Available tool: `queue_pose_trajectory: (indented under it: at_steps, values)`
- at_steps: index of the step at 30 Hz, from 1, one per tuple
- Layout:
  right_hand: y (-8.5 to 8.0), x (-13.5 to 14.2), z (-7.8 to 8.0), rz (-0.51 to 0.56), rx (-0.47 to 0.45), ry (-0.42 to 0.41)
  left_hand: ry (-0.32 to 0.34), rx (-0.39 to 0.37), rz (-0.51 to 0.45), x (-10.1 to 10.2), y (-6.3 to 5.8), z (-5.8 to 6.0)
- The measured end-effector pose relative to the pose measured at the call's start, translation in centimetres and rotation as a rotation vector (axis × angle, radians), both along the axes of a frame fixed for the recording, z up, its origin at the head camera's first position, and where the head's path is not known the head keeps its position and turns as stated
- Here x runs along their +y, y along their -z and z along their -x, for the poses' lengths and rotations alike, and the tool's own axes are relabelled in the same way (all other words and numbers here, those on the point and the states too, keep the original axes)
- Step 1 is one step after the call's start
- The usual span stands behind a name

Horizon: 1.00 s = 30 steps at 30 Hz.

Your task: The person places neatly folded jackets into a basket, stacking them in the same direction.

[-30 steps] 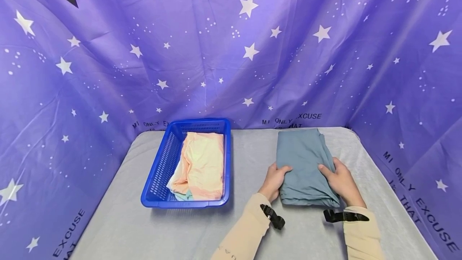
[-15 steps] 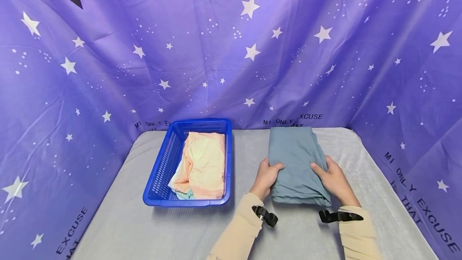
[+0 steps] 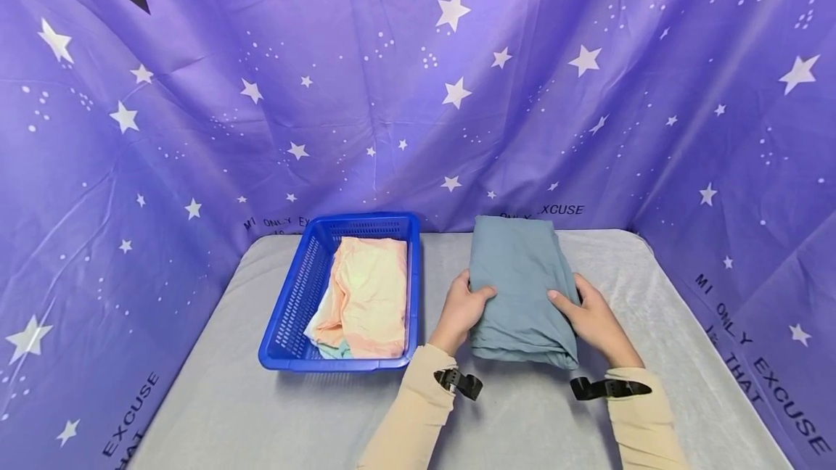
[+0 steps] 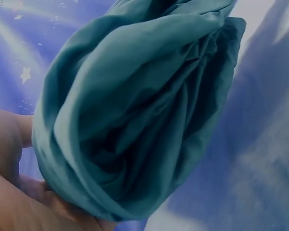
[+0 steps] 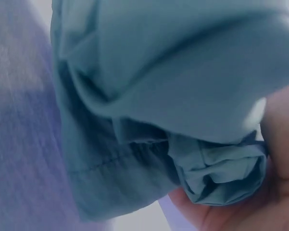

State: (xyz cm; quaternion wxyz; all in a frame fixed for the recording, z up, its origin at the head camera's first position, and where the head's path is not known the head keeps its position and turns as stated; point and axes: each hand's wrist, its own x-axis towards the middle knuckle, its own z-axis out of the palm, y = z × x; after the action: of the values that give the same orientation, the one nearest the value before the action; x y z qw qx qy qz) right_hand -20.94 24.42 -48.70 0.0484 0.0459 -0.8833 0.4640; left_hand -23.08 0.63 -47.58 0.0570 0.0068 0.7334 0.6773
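Observation:
A folded teal-grey cloth [image 3: 520, 287] is held up off the grey table [image 3: 215, 397], a little right of centre. My left hand [image 3: 462, 308] grips its left edge, thumb on top. On the opposite edge my right hand [image 3: 591, 318] grips it the same way. The left wrist view is filled by the cloth's folded layers [image 4: 134, 110] with my palm [image 4: 9, 192] under them. In the right wrist view the cloth [image 5: 173, 86] bunches against my hand [image 5: 279, 159].
A blue plastic basket [image 3: 294, 296] stands on the table left of the cloth, holding a folded peach cloth [image 3: 367, 294] over other folded pieces. A purple star-printed backdrop [image 3: 392, 93] walls in the table at the back and both sides.
Both hands have lifted the folded cloth off the table and carried it leftward, toward the basket.

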Motion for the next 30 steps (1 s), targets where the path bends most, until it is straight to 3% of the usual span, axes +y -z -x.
queue_pose_trajectory:
  at_steps: [6,18,30]
  values:
    - [-0.4,-0.9,0.1,0.065,0.0,-0.043,0.008,0.018,0.038,-1.4,-0.8,0.0]
    - [-1.2,-2.6,0.4,0.232,-0.045,-0.106,0.056,-0.016,-0.049,-3.9,-1.8,0.0]
    - [-1.6,-3.8,1.2,0.256,-0.059,-0.155,0.105,-0.005,-0.025,-6.3,-2.5,0.4]
